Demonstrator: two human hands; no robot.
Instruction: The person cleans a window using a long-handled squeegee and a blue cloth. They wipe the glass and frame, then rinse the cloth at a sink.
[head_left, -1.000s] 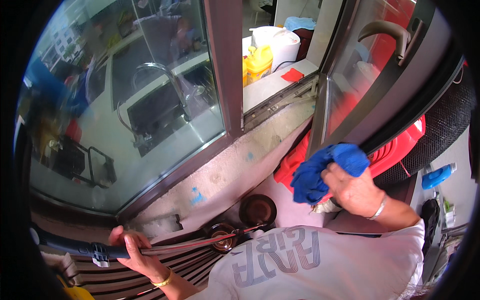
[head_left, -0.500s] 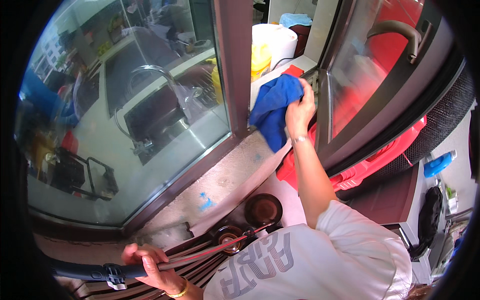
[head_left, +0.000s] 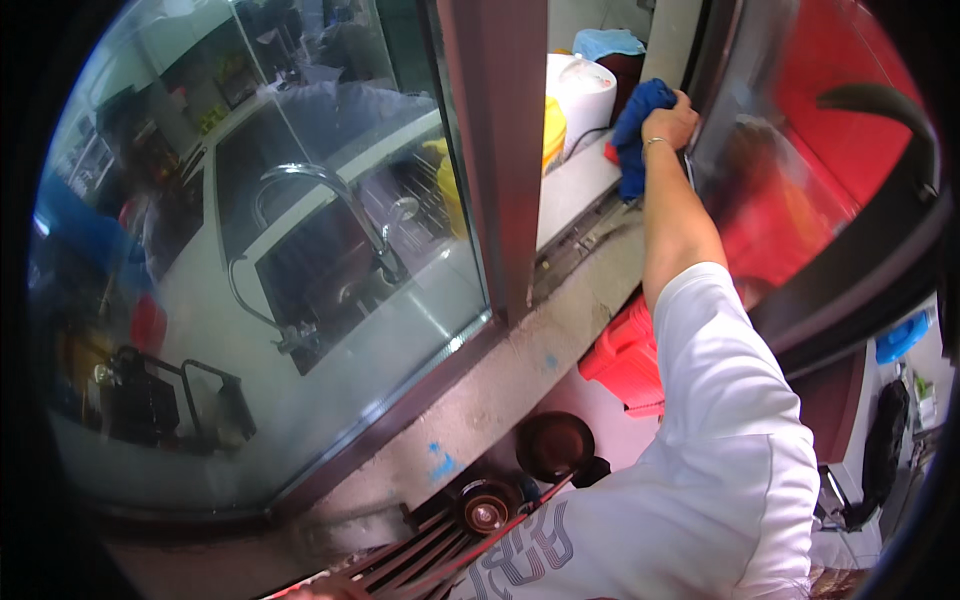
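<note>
My right hand (head_left: 677,122) is stretched out through the open window, its fingers closed on a bunched blue cloth (head_left: 636,125). The cloth hangs down to the window's bottom track (head_left: 575,242), beside the side of the dark frame. Only a sliver of my left hand (head_left: 325,590) shows at the lower edge, so its fingers cannot be made out. A thin reddish pole (head_left: 492,538) runs up from near it, across the front of my shirt.
A closed glass pane (head_left: 330,130) stands left, with a sink and tap (head_left: 322,172) behind it. The open sash's handle (head_left: 880,98) is at right. Below the concrete sill (head_left: 500,385) are a red plastic basket (head_left: 628,360) and dark round pots (head_left: 555,446). A white bucket (head_left: 582,92) stands inside.
My right hand has moved farther away and to the right with the blue cloth, up to the frame. My left hand has sunk almost out of view at the bottom. The whole view has shifted.
</note>
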